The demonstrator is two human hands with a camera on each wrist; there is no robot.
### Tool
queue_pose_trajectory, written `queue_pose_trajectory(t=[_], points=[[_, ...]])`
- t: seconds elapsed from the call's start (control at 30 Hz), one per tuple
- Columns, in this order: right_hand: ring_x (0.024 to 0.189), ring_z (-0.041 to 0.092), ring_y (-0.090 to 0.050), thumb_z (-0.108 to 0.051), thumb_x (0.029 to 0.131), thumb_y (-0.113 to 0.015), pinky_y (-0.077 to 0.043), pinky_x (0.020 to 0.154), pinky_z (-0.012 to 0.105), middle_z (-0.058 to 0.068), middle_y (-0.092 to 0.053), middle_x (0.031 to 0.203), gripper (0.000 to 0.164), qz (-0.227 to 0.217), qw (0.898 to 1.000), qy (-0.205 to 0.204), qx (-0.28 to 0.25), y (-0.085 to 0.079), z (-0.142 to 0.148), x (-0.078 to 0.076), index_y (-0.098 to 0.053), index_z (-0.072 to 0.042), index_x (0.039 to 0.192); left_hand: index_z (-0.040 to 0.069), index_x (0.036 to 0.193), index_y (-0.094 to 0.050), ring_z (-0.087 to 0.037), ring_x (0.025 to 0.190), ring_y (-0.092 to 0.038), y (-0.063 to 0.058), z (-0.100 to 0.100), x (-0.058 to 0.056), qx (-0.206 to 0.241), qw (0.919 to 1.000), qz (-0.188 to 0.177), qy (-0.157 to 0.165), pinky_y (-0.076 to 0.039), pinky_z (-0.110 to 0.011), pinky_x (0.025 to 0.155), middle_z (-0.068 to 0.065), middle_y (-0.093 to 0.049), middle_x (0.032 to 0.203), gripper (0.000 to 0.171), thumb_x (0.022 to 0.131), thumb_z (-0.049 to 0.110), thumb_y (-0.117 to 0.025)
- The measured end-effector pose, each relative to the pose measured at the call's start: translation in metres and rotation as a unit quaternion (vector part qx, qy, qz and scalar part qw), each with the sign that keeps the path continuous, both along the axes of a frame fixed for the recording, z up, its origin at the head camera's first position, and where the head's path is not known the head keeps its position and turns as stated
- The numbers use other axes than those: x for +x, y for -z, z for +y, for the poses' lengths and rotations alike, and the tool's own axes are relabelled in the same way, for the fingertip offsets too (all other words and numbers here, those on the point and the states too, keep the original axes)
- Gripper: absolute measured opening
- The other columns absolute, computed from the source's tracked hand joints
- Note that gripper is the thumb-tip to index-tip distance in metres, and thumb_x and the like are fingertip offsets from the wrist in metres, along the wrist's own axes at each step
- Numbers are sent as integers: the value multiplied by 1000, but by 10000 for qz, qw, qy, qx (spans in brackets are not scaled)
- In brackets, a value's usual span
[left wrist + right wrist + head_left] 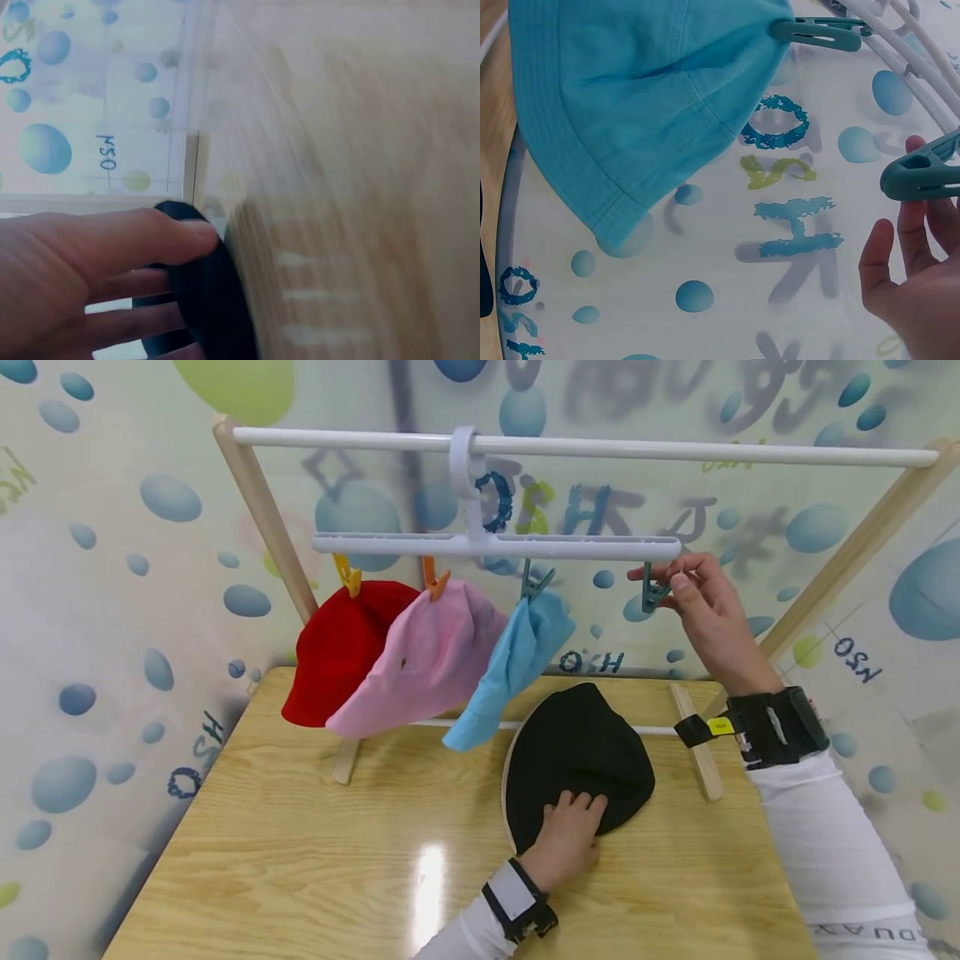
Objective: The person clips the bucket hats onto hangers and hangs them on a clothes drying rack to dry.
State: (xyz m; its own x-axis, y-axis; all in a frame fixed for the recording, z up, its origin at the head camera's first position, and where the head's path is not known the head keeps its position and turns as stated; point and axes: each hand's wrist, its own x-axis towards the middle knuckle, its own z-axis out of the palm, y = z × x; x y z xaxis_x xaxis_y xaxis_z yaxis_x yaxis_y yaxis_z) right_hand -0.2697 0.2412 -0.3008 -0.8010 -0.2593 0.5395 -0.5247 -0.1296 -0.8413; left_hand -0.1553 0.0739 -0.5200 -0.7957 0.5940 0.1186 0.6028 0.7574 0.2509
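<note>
My left hand (568,837) lies at the near edge of a black bucket hat (577,752) on the table. Its thumb presses one side of the black cloth (214,292) in the left wrist view, with the fingers on the other side. Up at the right end of a white hanger (495,545), my right hand (708,606) pinches a dark green clothespin (649,593). No hat hangs from that clothespin. A red hat (345,652), a pink hat (431,660) and a light blue hat (517,664) hang from the other clips.
The hanger hooks over a white rod (675,452) held by wooden posts (262,518). Wooden feet (697,743) of the rack stand on the wood table (300,860). Behind it is a patterned wall (172,610) with blue and green dots.
</note>
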Motion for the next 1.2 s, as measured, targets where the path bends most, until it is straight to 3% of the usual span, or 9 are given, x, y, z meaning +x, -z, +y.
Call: queue_pose_trajectory(t=[0.27,0.43,0.63,0.9,1.2], points=[[117,27,-47,-11,104,-41,-34,95,31,13,-58,118,39,-98,9995,3,314,0,9,0,-41,-8,142,16,120,-62,-22,96,-51,-5,-1,-4,-234,9995,-218,12,-50,-44,74,-2,-59,110,39,84,13,-75],[117,27,-46,-10,104,-41,-33,93,33,12,-56,117,31,-247,9993,-75,271,0,12,-1,-51,-2,132,21,122,-62,-24,100,-49,-7,0,-6,-457,9978,-444,-161,-49,-51,76,-1,-57,114,45,81,15,-79],[115,27,-41,-10,104,-39,-27,92,37,10,-56,113,29,-270,9991,-284,157,2,15,-3,-58,-2,125,26,123,-63,-26,104,-49,-7,1,-6,-631,9961,-539,-316,-47,-54,77,-1,-57,115,49,78,19,-82],[115,26,-40,-10,104,-40,-21,90,41,9,-58,115,30,-390,9978,-489,-225,7,18,-6,-60,2,123,26,122,-65,-29,104,-48,-8,0,-5,-433,9935,-966,-426,-45,-56,78,-3,-57,114,38,88,9,-69],[116,26,-40,-14,104,-42,-19,91,40,8,-61,116,26,-396,9960,-596,-538,9,18,-2,-63,-1,110,10,101,-59,-26,92,-45,1,1,-1,-734,9908,-489,-1030,-42,-48,73,-8,-52,95,18,92,24,-64]])
